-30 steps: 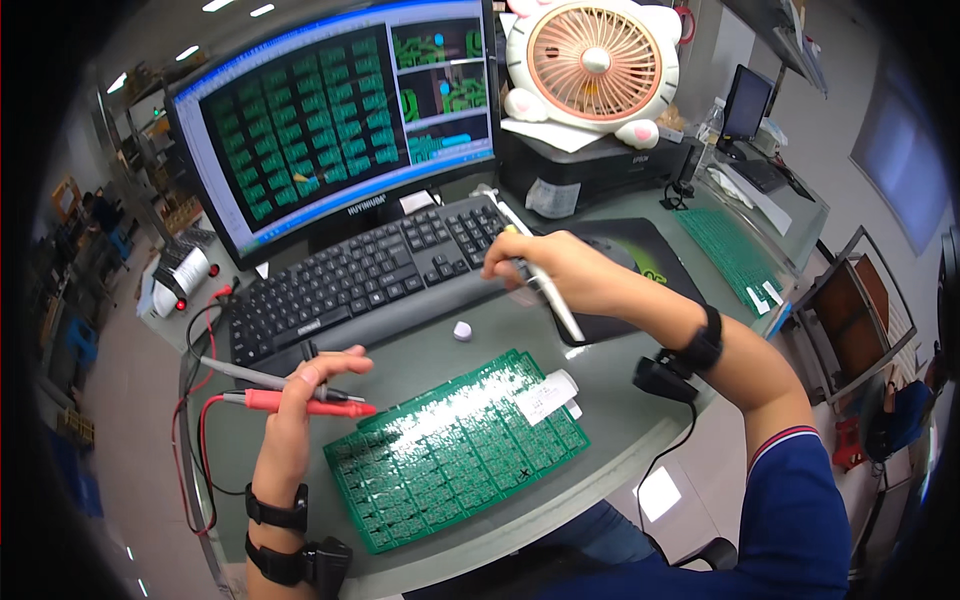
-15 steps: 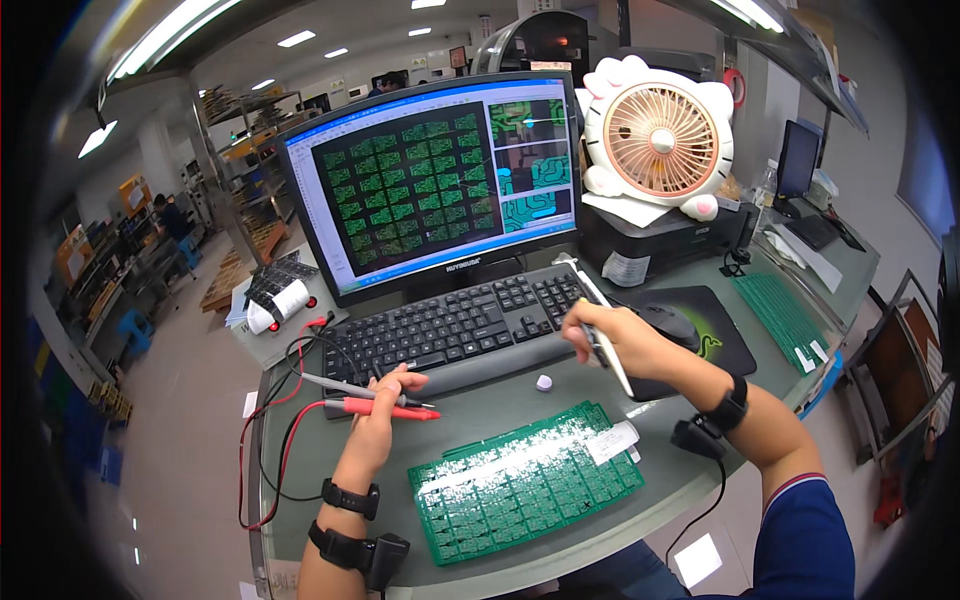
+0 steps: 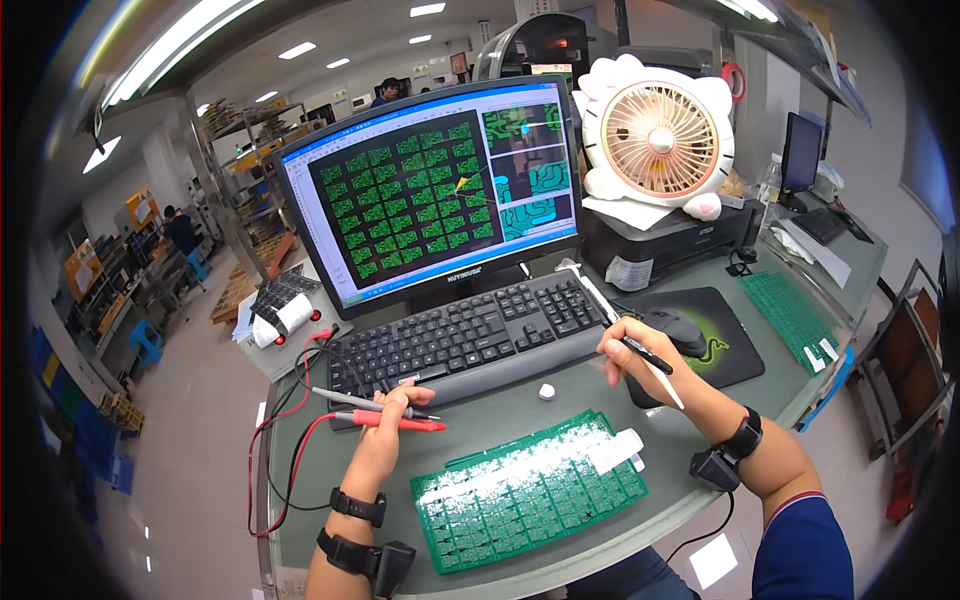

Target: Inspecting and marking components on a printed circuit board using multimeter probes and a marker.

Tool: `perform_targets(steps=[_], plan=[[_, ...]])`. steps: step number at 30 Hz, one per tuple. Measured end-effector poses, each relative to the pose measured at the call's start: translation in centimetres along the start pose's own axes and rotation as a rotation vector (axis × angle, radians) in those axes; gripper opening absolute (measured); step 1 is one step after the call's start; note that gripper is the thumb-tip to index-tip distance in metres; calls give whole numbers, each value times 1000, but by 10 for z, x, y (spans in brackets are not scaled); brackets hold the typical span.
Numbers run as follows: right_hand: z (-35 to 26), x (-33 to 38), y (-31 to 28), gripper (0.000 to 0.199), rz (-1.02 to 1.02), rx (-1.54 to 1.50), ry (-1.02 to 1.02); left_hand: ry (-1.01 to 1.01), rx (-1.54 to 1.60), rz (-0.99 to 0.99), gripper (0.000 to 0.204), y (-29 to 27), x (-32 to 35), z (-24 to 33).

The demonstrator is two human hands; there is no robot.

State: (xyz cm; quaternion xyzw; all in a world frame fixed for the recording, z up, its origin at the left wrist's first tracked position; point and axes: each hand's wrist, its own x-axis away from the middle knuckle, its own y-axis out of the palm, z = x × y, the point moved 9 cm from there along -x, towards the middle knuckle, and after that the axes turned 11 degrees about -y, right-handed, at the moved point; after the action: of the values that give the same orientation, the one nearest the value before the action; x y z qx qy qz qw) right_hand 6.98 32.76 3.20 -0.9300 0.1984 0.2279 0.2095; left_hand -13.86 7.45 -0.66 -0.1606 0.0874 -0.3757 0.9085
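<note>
A red test probe [image 3: 408, 424] and a grey test probe [image 3: 345, 399] lie across my left hand [image 3: 376, 440], held in its fingers with their tips to the right. Their tips are apart from the green circuit board panel [image 3: 525, 505], which lies flat in front of me, a white label [image 3: 617, 452] on its right end. Over the desk by the keyboard's right end, my right hand [image 3: 640, 355] is closed around a black and white pen [image 3: 668, 386], which slants down to the right. A small white cap-like piece [image 3: 546, 392] rests between my hands.
A black keyboard [image 3: 470, 340] lies before the monitor [image 3: 410, 190], which displays a board layout. To the right are a mouse [image 3: 670, 328] on its mat [image 3: 735, 345], a white fan [image 3: 660, 140] on a printer [image 3: 680, 240], and more green boards [image 3: 790, 315]. Probe cables curl at left.
My right hand has shifted slightly right and nearer with the pen. A yellow arrow has appeared on the monitor and its layout looks brighter. My left hand still holds the probes.
</note>
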Motion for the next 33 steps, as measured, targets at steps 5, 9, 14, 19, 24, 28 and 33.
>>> perform_targets(steps=[5,9,14,19,24,28,33], plan=[[0,2,1,15,-7,33,22,16,-18,-2,50,0,0,4],[-4,1,2,15,5,-8,34,53,115,38,52,-5,4,9],[-6,2,-1,14,18,13,13,-4,301,-88,54,6,17,26],[-6,3,-1,15,22,7,-4,-125,429,-503,54,52,36,33],[-5,3,1,13,21,-6,-2,-268,281,-741,54,78,50,16],[-5,4,1,13,21,-6,-2,-321,332,-742,53,77,48,12],[-7,3,1,13,16,11,-9,-307,320,-751,53,78,48,13]])
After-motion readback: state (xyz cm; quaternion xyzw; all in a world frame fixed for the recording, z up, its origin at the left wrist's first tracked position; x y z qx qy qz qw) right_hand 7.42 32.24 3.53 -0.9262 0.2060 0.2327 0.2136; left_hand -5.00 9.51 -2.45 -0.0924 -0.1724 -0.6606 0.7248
